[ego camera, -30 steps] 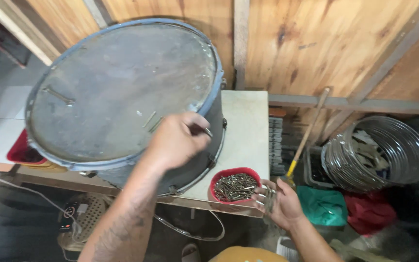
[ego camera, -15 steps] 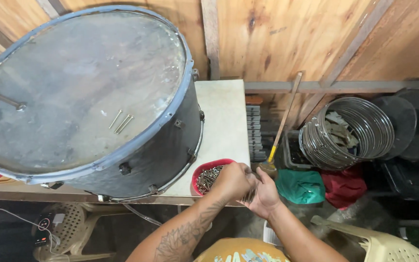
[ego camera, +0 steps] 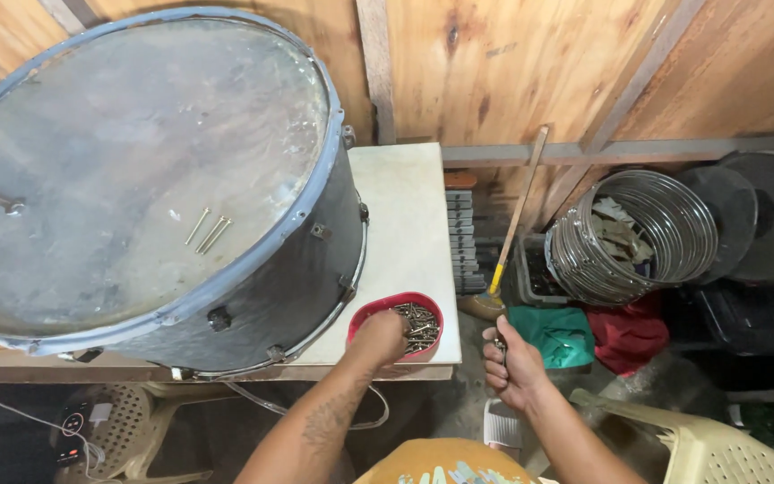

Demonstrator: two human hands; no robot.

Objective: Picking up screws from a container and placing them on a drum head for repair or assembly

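A red bowl [ego camera: 398, 325] of screws [ego camera: 417, 324] is set at the near corner of a white table [ego camera: 409, 215], just beside a large drum [ego camera: 150, 179] that fills most of the tabletop. The left hand [ego camera: 378, 339] is lowered into the bowl, fingers curled among the screws; whether any are pinched cannot be told. The right hand [ego camera: 512, 367] is closed in a fist around a small metal tool [ego camera: 499, 341], held off the table's edge. Three loose screws [ego camera: 208, 229] are laid on the drumhead. A broom [ego camera: 508, 235], coiled metal hoops [ego camera: 633, 235] and green cloth [ego camera: 553, 333] are crowded to the right.
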